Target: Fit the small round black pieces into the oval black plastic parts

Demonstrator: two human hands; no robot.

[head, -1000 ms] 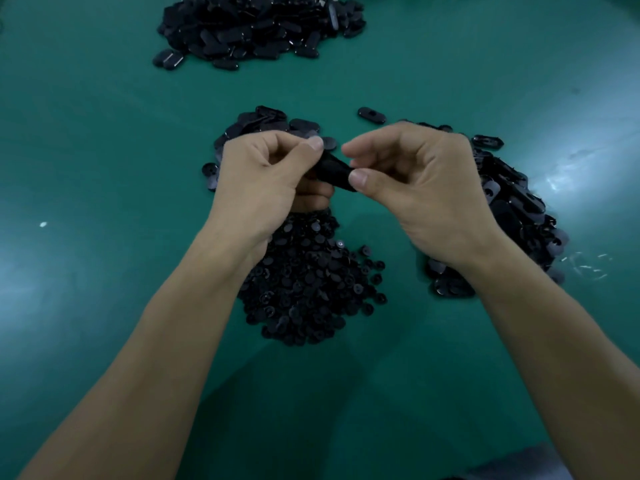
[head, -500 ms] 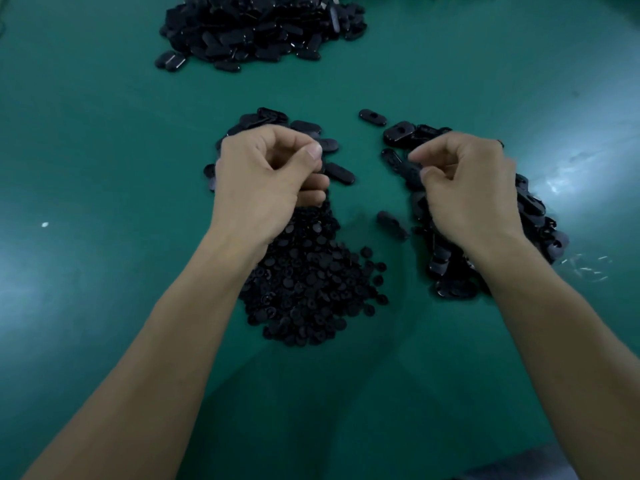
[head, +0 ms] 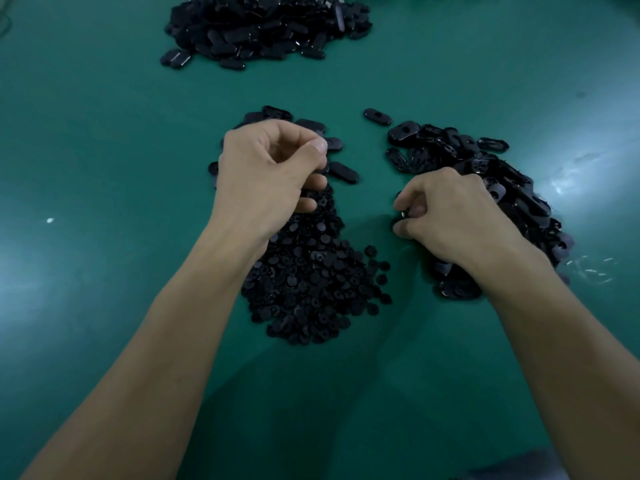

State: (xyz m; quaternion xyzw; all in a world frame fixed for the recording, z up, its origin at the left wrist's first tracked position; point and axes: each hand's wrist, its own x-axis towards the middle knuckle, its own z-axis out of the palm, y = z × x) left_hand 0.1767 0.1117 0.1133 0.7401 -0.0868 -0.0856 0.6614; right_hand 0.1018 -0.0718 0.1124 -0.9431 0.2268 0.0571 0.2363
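Head view: left hand (head: pixel 266 174) over round pieces (head: pixel 311 282) pile, thumb against forefinger, contents cannot tell. Right hand (head: pixel 460 220) pinches oval part (head: pixel 404 216) at oval pile (head: pixel 512 188) left edge on green surface (head: pixel 104 133).

Table top (head: pixel 104 133): green, smooth, with a soft sheen and pale patches of glare at left and right.
Round pieces (head: pixel 311 282): black plastic, mostly matt, with dull faces.
Oval parts (head: pixel 512 181): black plastic, smooth and glossy, with edges catching the light.
Far heap (head: pixel 263 26): black plastic, smooth, with a faint shine on the rims.
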